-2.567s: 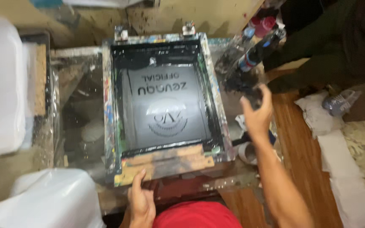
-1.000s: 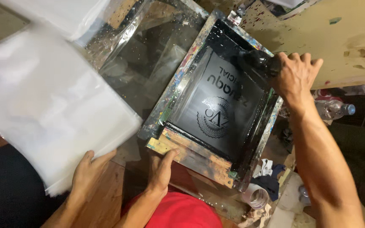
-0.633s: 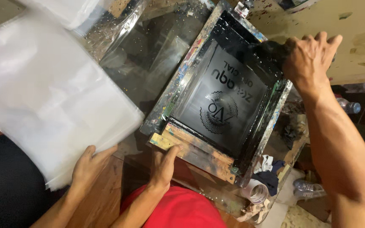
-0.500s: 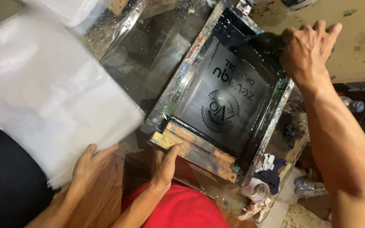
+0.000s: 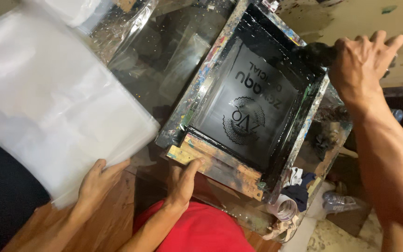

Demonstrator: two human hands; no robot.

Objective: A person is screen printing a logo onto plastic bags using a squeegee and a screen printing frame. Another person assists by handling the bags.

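Observation:
A screen-printing frame with paint-smeared wooden edges lies tilted across the middle, and its black mesh bears a round emblem. My left hand grips the frame's near wooden edge, thumb on top. At the frame's far right corner, my right hand closes over a black, ink-covered tool. I cannot make out the tool's exact shape.
A co-worker's hand steadies a thick stack of white sheets at the left. A glass-topped printing bed lies beside the frame. Rags, a tape roll and a plastic bottle crowd the lower right.
My right hand, out at the right 2.6 s ago, has come onto the black tool at the frame's far right corner. My left hand stays on the near edge. The view has swung left.

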